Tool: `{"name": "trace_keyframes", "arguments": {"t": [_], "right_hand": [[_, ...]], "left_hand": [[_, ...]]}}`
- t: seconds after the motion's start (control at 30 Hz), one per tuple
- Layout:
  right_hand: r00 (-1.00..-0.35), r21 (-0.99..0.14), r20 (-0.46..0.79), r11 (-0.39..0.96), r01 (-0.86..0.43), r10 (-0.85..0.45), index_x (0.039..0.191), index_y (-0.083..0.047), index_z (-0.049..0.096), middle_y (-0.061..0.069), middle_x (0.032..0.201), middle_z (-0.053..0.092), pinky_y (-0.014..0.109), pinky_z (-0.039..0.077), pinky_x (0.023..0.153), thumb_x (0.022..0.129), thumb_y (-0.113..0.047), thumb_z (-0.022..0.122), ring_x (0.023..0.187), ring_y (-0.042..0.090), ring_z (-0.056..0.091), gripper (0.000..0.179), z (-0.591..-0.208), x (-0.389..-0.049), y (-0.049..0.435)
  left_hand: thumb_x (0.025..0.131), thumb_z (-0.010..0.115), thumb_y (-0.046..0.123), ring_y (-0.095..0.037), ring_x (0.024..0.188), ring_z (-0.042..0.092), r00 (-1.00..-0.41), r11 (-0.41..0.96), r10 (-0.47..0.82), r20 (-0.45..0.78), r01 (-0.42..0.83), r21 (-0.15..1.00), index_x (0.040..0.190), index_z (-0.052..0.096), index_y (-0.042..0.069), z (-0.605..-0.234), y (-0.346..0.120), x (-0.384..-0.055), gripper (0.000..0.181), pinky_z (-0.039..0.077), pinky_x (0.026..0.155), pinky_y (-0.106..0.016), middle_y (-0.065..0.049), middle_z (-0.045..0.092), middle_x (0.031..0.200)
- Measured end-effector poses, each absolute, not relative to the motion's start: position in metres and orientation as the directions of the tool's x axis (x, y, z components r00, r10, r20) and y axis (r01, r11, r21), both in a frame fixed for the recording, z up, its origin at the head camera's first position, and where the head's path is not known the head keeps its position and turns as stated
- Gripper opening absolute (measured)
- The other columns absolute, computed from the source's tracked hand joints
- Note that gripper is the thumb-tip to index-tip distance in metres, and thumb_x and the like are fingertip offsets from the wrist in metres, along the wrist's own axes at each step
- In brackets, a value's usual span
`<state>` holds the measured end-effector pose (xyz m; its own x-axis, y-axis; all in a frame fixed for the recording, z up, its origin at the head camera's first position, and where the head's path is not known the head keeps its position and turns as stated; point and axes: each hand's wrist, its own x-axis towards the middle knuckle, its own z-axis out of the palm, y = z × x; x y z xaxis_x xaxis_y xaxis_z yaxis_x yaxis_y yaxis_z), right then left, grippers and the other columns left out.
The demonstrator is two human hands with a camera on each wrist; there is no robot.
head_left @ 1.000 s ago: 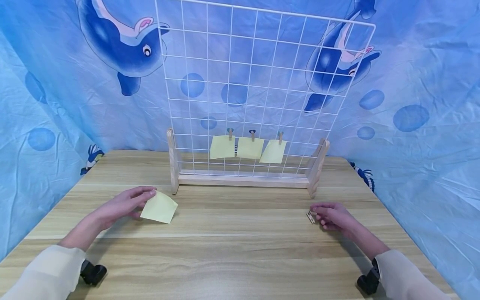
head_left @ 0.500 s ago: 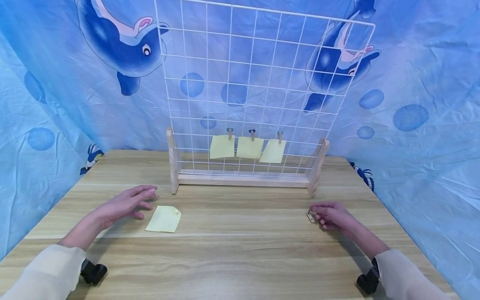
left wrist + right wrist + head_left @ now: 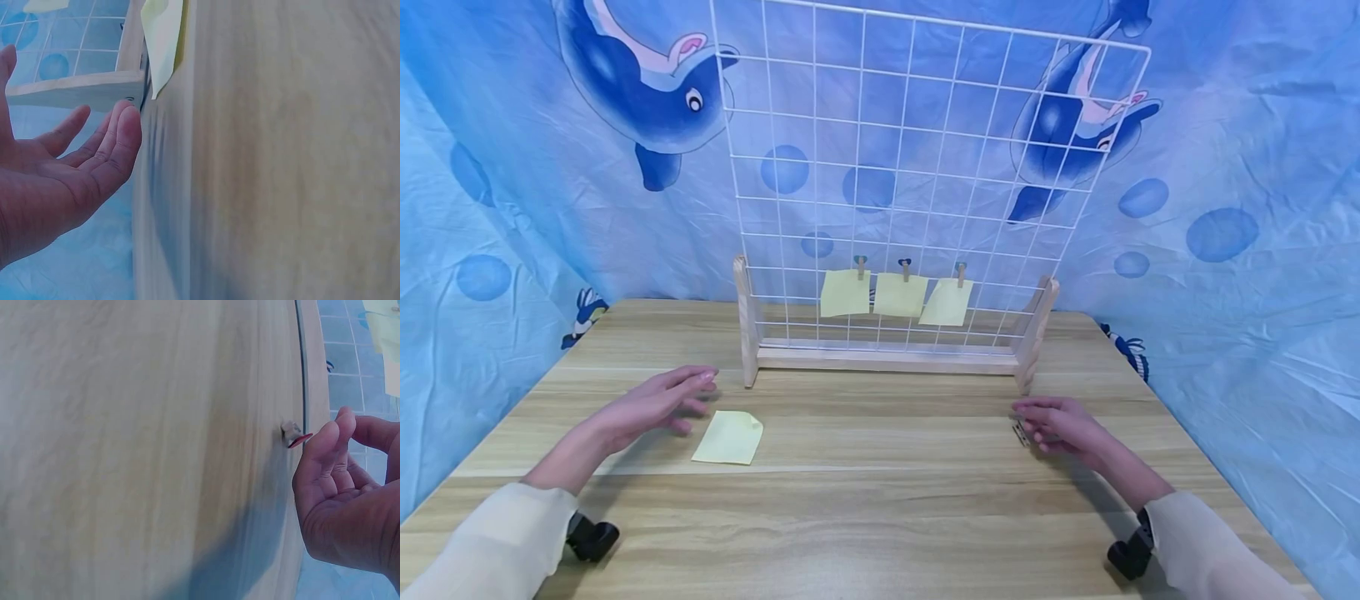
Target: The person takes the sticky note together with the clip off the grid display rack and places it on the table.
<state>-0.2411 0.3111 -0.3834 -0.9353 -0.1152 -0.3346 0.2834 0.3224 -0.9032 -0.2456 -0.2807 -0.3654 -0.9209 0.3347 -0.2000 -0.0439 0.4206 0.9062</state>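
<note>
A pale yellow sticky note (image 3: pixel 728 438) lies on the table with its far right corner curled up. My left hand (image 3: pixel 651 408) hovers just left of it, fingers loosely extended and holding nothing. On the right, a small wooden clothespin (image 3: pixel 1020 432) with a red piece (image 3: pixel 300 441) on it rests on the tabletop. Close beside it, my right hand (image 3: pixel 1063 427) has loosely curled fingers; in the right wrist view the fingertips appear apart from the clothespin.
At the back, a white wire grid (image 3: pixel 917 150) stands in a wooden base (image 3: pixel 887 360). Three yellow notes (image 3: pixel 900 296) hang low on it from clothespins. Blue cloth (image 3: pixel 1247 333) with dolphins surrounds the wooden table (image 3: pixel 880 517).
The left hand has let go of the sticky note, which dropped flat onto the table. The right hand has shifted slightly up and left; the clothespin stays in place.
</note>
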Motion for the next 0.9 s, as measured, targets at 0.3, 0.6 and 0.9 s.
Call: {"name": "trace_keyframes", "arguments": {"t": [0.3, 0.6, 0.9], "right_hand": [[-0.928, -0.904, -0.343, 0.319, 0.284, -0.147, 0.136, 0.006, 0.048, 0.000, 0.083, 0.060, 0.021, 0.048, 0.057, 0.097, -0.026, 0.058, 0.065, 0.008, 0.053, 0.051, -0.379, -0.245, 0.300], [-0.926, -0.912, -0.322, 0.328, 0.248, -0.196, 0.138, 0.007, 0.045, 0.000, 0.083, 0.058, 0.021, 0.047, 0.056, 0.099, -0.025, 0.054, 0.067, 0.008, 0.052, 0.051, -0.376, -0.246, 0.290], [-0.926, -0.910, -0.324, 0.331, 0.249, -0.196, 0.137, 0.005, 0.047, 0.000, 0.084, 0.058, 0.020, 0.046, 0.055, 0.099, -0.025, 0.054, 0.067, 0.009, 0.051, 0.049, -0.373, -0.252, 0.278]], "left_hand": [[0.102, 0.040, 0.047, -0.044, 0.125, 0.046, -0.916, 0.429, 0.338, -0.218, -0.056, 0.902, 0.151, 0.015, -0.003, -0.360, -0.272, -0.247, 0.074, 0.054, 0.087, -0.041, -0.032, 0.028, 0.148], [0.101, 0.041, 0.048, -0.046, 0.127, 0.043, -0.914, 0.428, 0.350, -0.206, -0.040, 0.903, 0.150, 0.018, -0.001, -0.358, -0.262, -0.250, 0.073, 0.053, 0.090, -0.043, -0.030, 0.029, 0.148], [0.101, 0.042, 0.048, -0.044, 0.126, 0.045, -0.903, 0.408, 0.382, -0.196, -0.026, 0.912, 0.151, 0.018, 0.000, -0.358, -0.249, -0.257, 0.074, 0.053, 0.089, -0.042, -0.028, 0.030, 0.149]]}}
